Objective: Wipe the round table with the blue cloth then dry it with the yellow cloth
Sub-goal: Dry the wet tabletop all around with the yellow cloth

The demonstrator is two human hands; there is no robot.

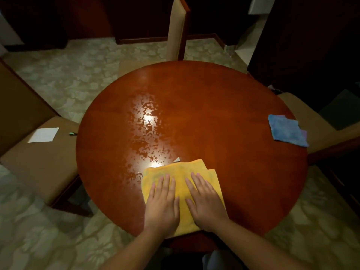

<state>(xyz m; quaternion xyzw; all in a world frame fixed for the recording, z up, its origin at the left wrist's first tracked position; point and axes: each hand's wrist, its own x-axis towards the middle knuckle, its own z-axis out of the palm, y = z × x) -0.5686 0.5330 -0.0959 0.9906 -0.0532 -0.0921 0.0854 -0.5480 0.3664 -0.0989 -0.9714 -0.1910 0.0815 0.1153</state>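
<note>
Where the patterned carpet [64,75] spreads pale green across the room, dark wood furniture lines the far wall and three tan upholstered chairs ring a round, reddish wooden surface [224,98]. One chair [178,30] stands at the far side with its back upright, one chair [39,158] sits to the left, and a third [319,133] is tucked in on the right. A wide patch of wet film [145,129] glistens left of centre on the surface, catching two bright reflections of light; the right half looks dull and smooth.

Both forearms reach in from the near edge. The left hand [162,205] and the right hand [206,203] lie flat, palms down, fingers stretched forward and slightly apart, side by side on the yellow cloth [183,172]. Neither hand grips it; they press it against the wood. That cloth is folded, lies near the front rim just right of the wet patch, and its near end reaches the rim between the wrists.

The blue cloth [286,130] rests folded at the right rim, well apart from the hands, one corner hanging just past the edge. Between the two cloths the wood is bare. On the left chair's seat lie a white sheet of paper [43,135] and, near the surface's rim, a small dark object [72,134] too small to identify.
</note>
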